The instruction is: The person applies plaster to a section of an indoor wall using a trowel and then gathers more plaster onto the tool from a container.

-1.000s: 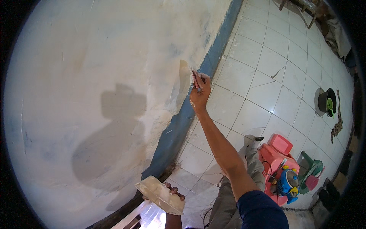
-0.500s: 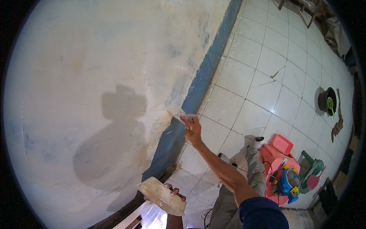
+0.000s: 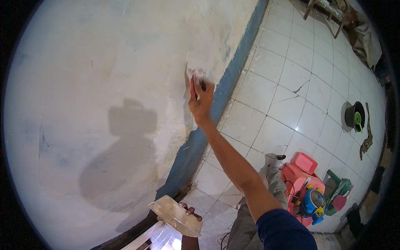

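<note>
My right hand (image 3: 202, 107) is closed round the red grip of a wide scraper (image 3: 193, 71). Its pale, smeared blade lies against the whitish, patchy wall (image 3: 83, 58), just above the blue band (image 3: 181, 160) along the wall's foot. Low in the view, my left hand (image 3: 193, 211) supports a cream rectangular tray (image 3: 173, 214) that is tilted. Fingers curl over the tray's right side; the rest of that hand is hidden beneath it. Ragged edges of the pale coating border the blue band.
White floor tiles (image 3: 250, 89) spread to the right, some cracked. Beside my legs stands a pink plastic stool (image 3: 293, 175) with a blue appliance (image 3: 313, 202) on it, next to a green stool (image 3: 339, 191). Farther right sits a black bucket (image 3: 352, 114); wooden furniture legs (image 3: 309, 9) show at the top.
My right hand has swept the scraper up and away along the wall, from the blue band's edge onto the whitish surface. My left hand and the tray have hardly moved.
</note>
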